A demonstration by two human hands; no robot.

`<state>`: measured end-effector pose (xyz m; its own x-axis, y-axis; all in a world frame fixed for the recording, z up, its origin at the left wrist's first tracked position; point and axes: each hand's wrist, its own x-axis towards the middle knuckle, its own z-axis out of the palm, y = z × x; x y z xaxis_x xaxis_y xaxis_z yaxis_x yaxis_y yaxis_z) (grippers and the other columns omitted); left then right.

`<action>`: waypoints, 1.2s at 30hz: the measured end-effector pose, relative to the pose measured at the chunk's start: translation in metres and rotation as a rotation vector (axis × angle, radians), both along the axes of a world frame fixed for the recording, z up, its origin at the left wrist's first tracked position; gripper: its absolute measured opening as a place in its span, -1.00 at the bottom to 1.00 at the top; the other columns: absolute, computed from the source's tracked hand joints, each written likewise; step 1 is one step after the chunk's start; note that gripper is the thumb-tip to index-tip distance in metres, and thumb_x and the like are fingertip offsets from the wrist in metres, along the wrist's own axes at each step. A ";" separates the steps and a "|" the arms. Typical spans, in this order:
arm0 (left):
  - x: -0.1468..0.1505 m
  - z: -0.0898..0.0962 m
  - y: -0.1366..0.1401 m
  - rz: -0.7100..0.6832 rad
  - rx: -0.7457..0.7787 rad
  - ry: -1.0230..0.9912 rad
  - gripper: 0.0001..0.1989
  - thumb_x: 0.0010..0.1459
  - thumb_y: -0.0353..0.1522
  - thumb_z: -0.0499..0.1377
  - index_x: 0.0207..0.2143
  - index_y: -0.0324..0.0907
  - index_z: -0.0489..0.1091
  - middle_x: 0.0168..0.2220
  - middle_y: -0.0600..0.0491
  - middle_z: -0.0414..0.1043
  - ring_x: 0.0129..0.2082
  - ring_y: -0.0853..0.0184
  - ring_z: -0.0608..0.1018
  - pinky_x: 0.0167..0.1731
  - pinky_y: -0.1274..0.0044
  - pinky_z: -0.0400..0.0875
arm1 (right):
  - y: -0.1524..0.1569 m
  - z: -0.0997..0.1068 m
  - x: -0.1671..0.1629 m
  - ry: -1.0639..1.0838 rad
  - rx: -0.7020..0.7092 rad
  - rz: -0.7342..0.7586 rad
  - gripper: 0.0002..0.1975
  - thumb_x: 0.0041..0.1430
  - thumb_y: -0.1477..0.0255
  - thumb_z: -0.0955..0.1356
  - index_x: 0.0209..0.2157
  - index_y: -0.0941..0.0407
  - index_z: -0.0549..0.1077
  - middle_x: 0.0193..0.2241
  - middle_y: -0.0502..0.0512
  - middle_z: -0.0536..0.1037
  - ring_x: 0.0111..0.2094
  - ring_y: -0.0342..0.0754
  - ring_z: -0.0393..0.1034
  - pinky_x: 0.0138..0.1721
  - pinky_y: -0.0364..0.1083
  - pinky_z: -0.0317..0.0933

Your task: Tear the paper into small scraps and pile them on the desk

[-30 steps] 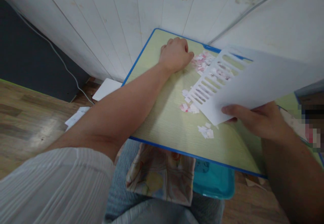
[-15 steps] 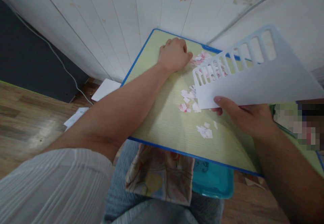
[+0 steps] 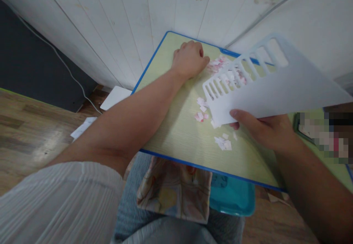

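Note:
My right hand (image 3: 256, 128) pinches the lower edge of a white sheet (image 3: 278, 93) with a row of slots cut through it, the thumb on top. The slots grow larger away from my body's left side. The sheet is tilted above small pink and white paper scraps (image 3: 219, 64), some of which show through the slots. Nearer me lie more scraps (image 3: 224, 143). My left hand (image 3: 190, 58) rests on the pale green tabletop (image 3: 176, 126) left of the far pile, its fingers curled; whatever they may hold is hidden.
The blue-edged table stands against a white panelled wall (image 3: 124, 23). A patterned cloth (image 3: 176, 196) lies on my lap beside a turquoise tray (image 3: 234, 196) below the table edge. White flat items (image 3: 116, 97) are on the floor at left. A blurred-out item (image 3: 325, 137) lies at right.
My right hand has shifted the slotted sheet slightly left and down, so it covers more of the middle scraps. My left hand has stayed where it was.

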<state>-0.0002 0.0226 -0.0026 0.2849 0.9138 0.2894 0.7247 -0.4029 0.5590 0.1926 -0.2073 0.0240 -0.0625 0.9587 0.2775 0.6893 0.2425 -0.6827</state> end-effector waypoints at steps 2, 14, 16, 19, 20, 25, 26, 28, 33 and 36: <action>0.001 0.000 0.000 0.000 0.003 0.008 -0.93 0.43 -0.31 0.32 -0.15 -0.03 0.63 0.23 -0.14 0.72 0.37 -0.09 0.61 0.39 0.09 0.52 | 0.001 -0.001 0.001 0.011 -0.003 0.011 -0.49 0.50 0.13 0.55 -0.56 -0.05 0.54 -0.58 0.00 0.60 -0.52 0.04 0.53 -0.36 0.02 0.49; -0.006 0.002 0.000 -0.018 -0.127 0.001 -0.70 0.35 0.07 0.20 -0.06 0.30 0.66 0.11 0.14 0.80 0.46 0.03 0.40 0.50 0.11 0.29 | 0.001 0.009 -0.002 0.098 -0.010 0.024 -0.49 0.52 0.14 0.54 -0.56 -0.06 0.57 -0.54 0.03 0.64 -0.48 0.07 0.57 -0.31 0.08 0.55; -0.006 0.001 0.001 -0.007 -0.104 -0.005 -0.73 0.32 0.01 0.24 -0.06 0.28 0.68 0.15 0.12 0.79 0.45 0.01 0.46 0.49 0.11 0.33 | 0.001 0.009 -0.002 0.108 -0.008 0.005 -0.51 0.48 0.12 0.57 -0.55 -0.05 0.57 -0.55 0.02 0.63 -0.50 0.05 0.55 -0.39 0.05 0.51; -0.006 0.000 0.001 -0.031 -0.112 -0.024 -0.76 0.30 -0.04 0.27 -0.06 0.27 0.68 0.19 0.11 0.77 0.47 -0.03 0.46 0.50 0.08 0.30 | 0.000 0.008 -0.002 0.085 -0.006 0.031 -0.51 0.48 0.15 0.56 -0.56 -0.06 0.56 -0.57 0.01 0.61 -0.53 0.03 0.53 -0.43 0.03 0.50; -0.006 0.000 0.001 -0.036 -0.108 -0.028 -0.78 0.30 -0.07 0.26 -0.08 0.27 0.67 0.22 0.11 0.76 0.46 -0.02 0.47 0.49 0.08 0.30 | 0.000 0.007 -0.002 0.067 -0.004 0.044 -0.51 0.49 0.17 0.55 -0.56 -0.06 0.56 -0.58 0.00 0.61 -0.54 0.03 0.53 -0.42 0.03 0.51; -0.005 0.002 -0.001 -0.029 -0.039 -0.025 -0.89 0.34 -0.16 0.24 -0.23 0.22 0.60 0.26 0.09 0.73 0.34 0.05 0.55 0.40 0.10 0.43 | -0.006 0.003 -0.003 -0.002 -0.035 0.093 -0.57 0.49 0.21 0.56 -0.53 -0.09 0.61 -0.54 0.02 0.67 -0.50 0.09 0.59 -0.41 0.06 0.53; -0.005 0.002 -0.001 -0.034 -0.039 -0.019 -0.89 0.34 -0.18 0.25 -0.23 0.20 0.61 0.24 0.07 0.74 0.34 0.04 0.55 0.40 0.09 0.45 | -0.008 0.004 -0.003 0.006 -0.063 0.118 -0.60 0.48 0.23 0.56 -0.51 -0.09 0.63 -0.52 0.02 0.69 -0.48 0.10 0.61 -0.40 0.06 0.54; -0.004 0.002 -0.001 -0.026 -0.020 -0.016 -0.89 0.34 -0.25 0.27 -0.20 0.13 0.64 0.23 -0.02 0.74 0.36 -0.01 0.58 0.39 0.06 0.47 | -0.010 0.006 -0.003 0.037 -0.134 0.169 -0.65 0.46 0.27 0.56 -0.48 -0.09 0.64 -0.51 0.01 0.71 -0.48 0.09 0.62 -0.40 0.05 0.55; -0.002 0.001 0.001 -0.018 -0.023 0.007 -0.92 0.41 -0.26 0.32 -0.19 0.12 0.63 0.24 -0.04 0.72 0.42 -0.05 0.59 0.45 0.07 0.51 | -0.011 0.009 -0.002 0.106 -0.119 0.114 -0.58 0.46 0.17 0.58 -0.52 -0.10 0.60 -0.56 0.01 0.68 -0.55 0.09 0.59 -0.49 0.06 0.54; -0.001 0.000 0.003 0.002 -0.009 0.018 -0.91 0.43 -0.25 0.32 -0.19 0.12 0.64 0.23 -0.03 0.73 0.41 -0.04 0.61 0.45 0.11 0.52 | -0.010 0.010 -0.002 0.099 -0.123 0.148 -0.62 0.44 0.18 0.59 -0.50 -0.08 0.66 -0.54 0.02 0.70 -0.55 0.09 0.62 -0.52 0.05 0.55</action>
